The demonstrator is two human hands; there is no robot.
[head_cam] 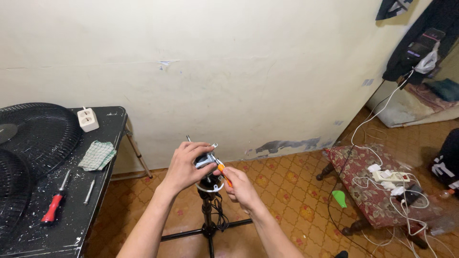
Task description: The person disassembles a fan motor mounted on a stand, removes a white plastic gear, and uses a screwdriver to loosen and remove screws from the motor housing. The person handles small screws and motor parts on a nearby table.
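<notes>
My left hand wraps over the top of a grey and black fan motor housing that sits on a black stand pole. My right hand holds a small orange-handled screwdriver, its tip against the motor's right side. A black cord hangs down along the pole. The motor's far side is hidden by my left fingers.
A black table at left carries black fan grilles, a red-handled screwdriver, a metal bit, a checked cloth and a white socket block. A cushioned stool with a power strip and white cables stands at right.
</notes>
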